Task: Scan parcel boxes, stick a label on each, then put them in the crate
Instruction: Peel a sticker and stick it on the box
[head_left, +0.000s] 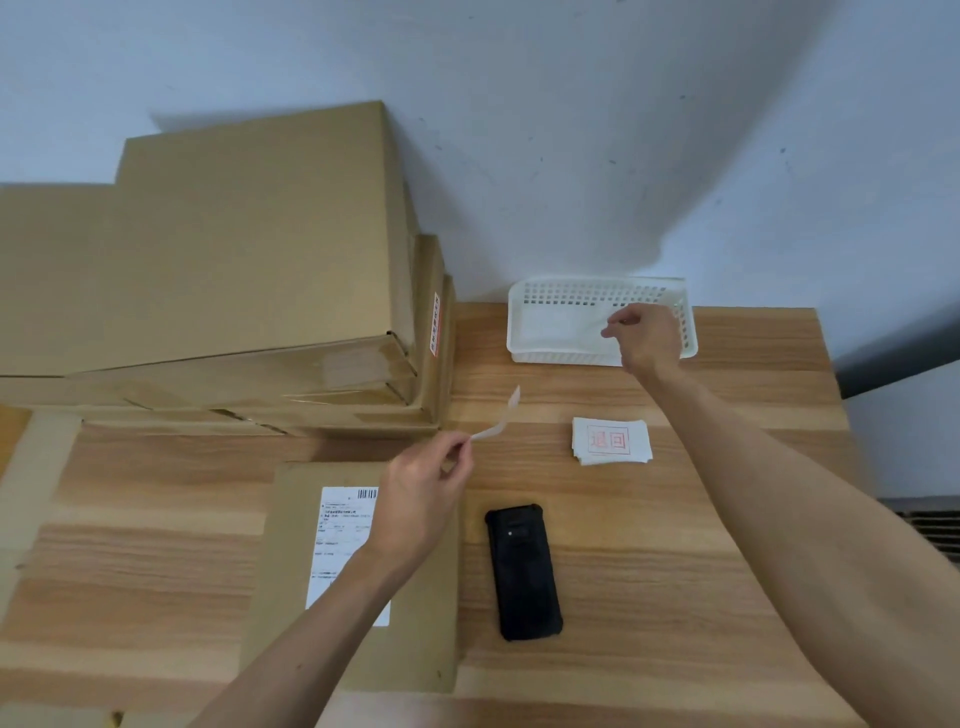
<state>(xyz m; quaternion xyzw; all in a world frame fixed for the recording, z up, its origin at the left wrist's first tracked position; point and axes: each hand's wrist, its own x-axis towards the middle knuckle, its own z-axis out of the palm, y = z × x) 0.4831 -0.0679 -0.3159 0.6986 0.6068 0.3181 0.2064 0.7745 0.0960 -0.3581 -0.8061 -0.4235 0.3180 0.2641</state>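
Head view: left hand (423, 496) pinched a peeled label (496, 415) above the parcel box (358, 577) near the table's (675, 597) front edge. Right hand (647, 338), fingertips pinched on something unclear, was over the crate (524, 322) at back edge. Scanner (524, 571) lay down; sticking and crating likely remained.

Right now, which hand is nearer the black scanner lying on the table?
Left. The left hand pinches a paper strip just up-left of the scanner, over the parcel box. The right hand is far back over the white crate.
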